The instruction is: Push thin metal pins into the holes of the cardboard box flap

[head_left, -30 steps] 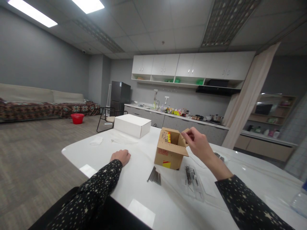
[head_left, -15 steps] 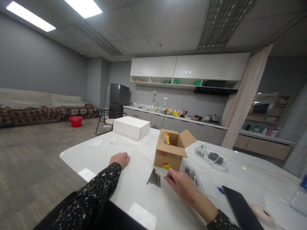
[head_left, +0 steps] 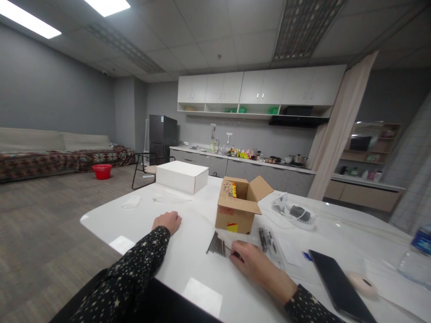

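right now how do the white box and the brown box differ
The white box is closed, wide and flat; the brown box is open with flaps up, taller and narrower. The white box is plain and farther away; the brown box has red and yellow markings. Both are cardboard and sit on the table.

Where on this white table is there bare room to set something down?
Bare: between the left hand, white box and table edge. Crowded: around the right hand, among nails, cardboard box, plastic bag and phone.
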### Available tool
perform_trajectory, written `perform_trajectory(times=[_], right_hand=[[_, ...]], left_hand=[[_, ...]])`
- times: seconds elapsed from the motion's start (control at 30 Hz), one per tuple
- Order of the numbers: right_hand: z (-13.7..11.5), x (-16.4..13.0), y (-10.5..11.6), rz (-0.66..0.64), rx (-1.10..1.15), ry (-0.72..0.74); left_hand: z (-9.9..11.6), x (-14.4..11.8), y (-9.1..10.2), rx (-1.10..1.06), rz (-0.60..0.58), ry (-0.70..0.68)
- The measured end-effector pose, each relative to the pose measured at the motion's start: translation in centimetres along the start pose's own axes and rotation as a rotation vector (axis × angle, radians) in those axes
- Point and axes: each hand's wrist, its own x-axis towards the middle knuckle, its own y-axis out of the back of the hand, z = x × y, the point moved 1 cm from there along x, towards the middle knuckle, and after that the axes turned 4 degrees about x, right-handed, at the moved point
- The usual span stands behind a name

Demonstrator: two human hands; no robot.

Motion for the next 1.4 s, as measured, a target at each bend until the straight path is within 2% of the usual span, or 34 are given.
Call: perform_trajectory(times=[0.2, 0.43, 0.9, 1.4], right_hand=[[0.3, 0.1, -0.9, 0.025, 0.082, -0.045], [0.2, 0.0, -1.2, 0.038, 0.16, -0.018], [-0.2, -0.2, -1.1, 0.026, 0.181, 0.039], [-0.1, -0.3, -1.1, 0.083, 0.132, 0.006]], left_hand=[[-0.1, 0.1, -0.2, 0.003, -0.005, 0.002], [-0.1, 0.2, -0.1, -0.001, -0.005, -0.002], [0.0, 0.1, 0.0, -0.007, -0.015, 0.001], [0.1, 0.2, -0.2, -0.002, -0.005, -0.006]])
